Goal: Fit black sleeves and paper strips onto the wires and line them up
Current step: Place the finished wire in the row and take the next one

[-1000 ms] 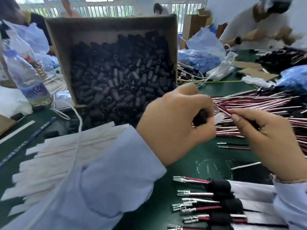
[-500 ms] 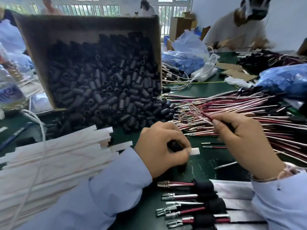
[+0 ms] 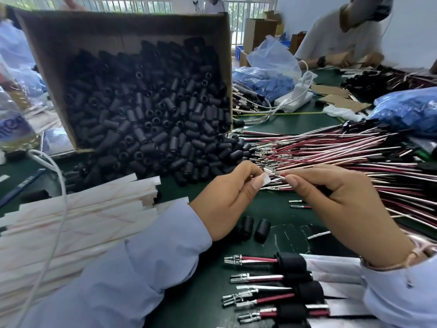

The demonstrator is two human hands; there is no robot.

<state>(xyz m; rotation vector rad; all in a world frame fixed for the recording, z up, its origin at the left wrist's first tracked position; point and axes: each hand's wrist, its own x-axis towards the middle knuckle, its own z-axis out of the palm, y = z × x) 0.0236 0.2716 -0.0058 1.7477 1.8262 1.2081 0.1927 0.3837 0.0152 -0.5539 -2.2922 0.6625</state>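
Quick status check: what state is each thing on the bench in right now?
Left hand: pinching a strip.
Right hand: pinching a wire near its terminal.
Box: tipped over, sleeves spilling out.
Loose sleeves: two, lying on the table.
Finished wires: sleeved, lined in a row.
Strip stack: lying flat.

Your right sleeve (image 3: 402, 299) covers the far ends of the finished wires (image 3: 260, 259). Your left hand (image 3: 227, 200) hides most of the paper strip (image 3: 264, 180) it pinches.
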